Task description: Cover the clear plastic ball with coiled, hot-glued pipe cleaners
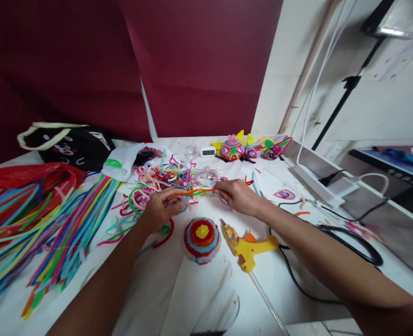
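An orange pipe cleaner (194, 192) stretches sideways between my two hands, above the table. My left hand (162, 207) pinches its left end, and my right hand (237, 195) grips the other end with closed fingers. Just below them on the table sits a dome (202, 239) covered in rings of red, blue and orange pipe cleaner around a yellow centre. Right of the dome lies a yellow hot glue gun (250, 247) with a clear glue stick (267, 298) poking out of its back. Behind my left hand is a tangled heap of pipe cleaner pieces (157, 179).
Bundles of long pipe cleaners (69, 228) and a red plastic bag (52, 172) lie at left, before a black bag (76, 149). Several decorated figures (232, 148) and a small digital clock (208, 151) stand at the back. A power strip (318, 184) and black cables (353, 242) lie at right.
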